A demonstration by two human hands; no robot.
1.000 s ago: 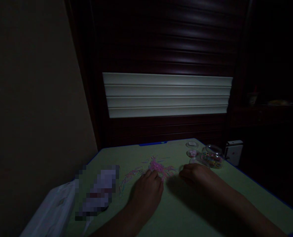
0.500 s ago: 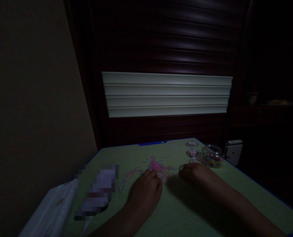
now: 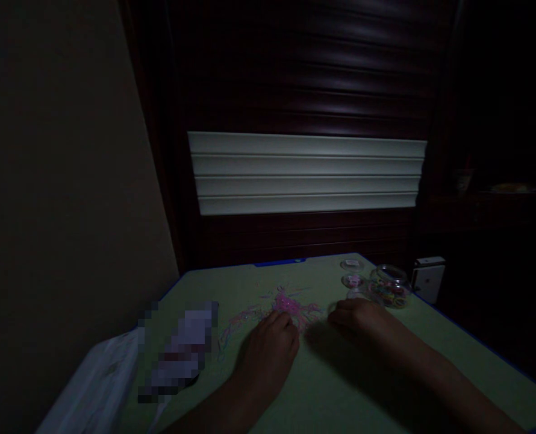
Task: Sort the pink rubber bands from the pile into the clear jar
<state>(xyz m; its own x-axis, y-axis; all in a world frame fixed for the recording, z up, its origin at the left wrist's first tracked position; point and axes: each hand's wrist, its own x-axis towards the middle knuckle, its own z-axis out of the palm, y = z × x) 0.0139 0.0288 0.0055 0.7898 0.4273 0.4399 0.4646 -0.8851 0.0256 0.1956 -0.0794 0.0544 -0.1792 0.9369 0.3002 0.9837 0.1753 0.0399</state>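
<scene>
A loose pile of small thin elastic bands [image 3: 286, 303], mostly pink with some pale blue and purple ones, is spread across the middle of the green table. At the pile's near edge is my left hand [image 3: 273, 343], back upward, its fingers curled down and together. My right hand [image 3: 357, 317] hovers or rests just right of the pile, its fingers bent into a pinch pointing left. Both sets of fingertips are dim and partly hidden, so what they hold, if anything, does not show. Behind my right hand, a clear round lid [image 3: 357, 294] is partly covered by it.
A clear jar [image 3: 389, 286] of colourful bands stands at the right edge, near two small round containers or lids [image 3: 353, 281]. On the left lie a blurred-out item [image 3: 177, 349] with a cable and a whitish box [image 3: 90, 380]. A slatted wall [image 3: 306, 175] rises behind the table.
</scene>
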